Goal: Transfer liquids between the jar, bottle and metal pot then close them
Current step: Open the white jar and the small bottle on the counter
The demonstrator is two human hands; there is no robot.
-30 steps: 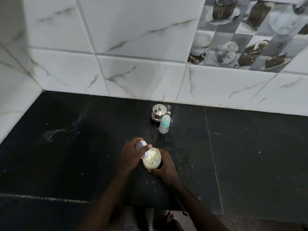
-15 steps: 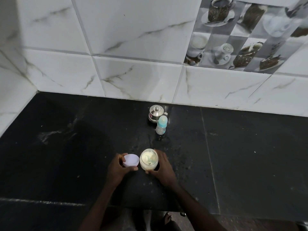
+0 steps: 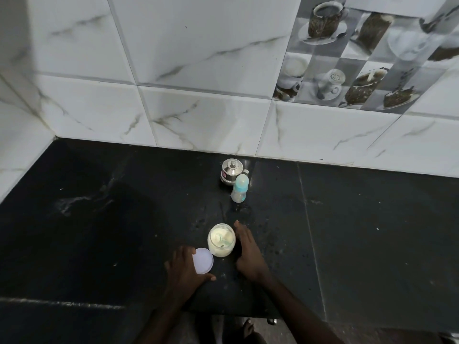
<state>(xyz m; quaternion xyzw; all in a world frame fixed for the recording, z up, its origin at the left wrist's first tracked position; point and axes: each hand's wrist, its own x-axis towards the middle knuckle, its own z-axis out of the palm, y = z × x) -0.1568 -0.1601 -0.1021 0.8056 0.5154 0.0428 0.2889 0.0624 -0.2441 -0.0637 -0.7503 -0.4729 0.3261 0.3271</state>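
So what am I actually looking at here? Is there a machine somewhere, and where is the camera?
There is no machine. A person is working with two bare hands, and the single camera sits on their head, looking forward and down, which is why both arms reach in from the bottom of the picture.

The surface is a black stone counter against a white tiled wall. In the middle stands an open glass jar holding a pale, milky liquid. The left hand holds the jar's white lid low beside the jar, at or just above the counter. The right hand rests open against the jar's other side, steadying it rather than gripping.

Further back, near the wall, stand a small metal pot with its lid on and a baby bottle with a blue cap. Small wet spots dot the counter around the bottle.
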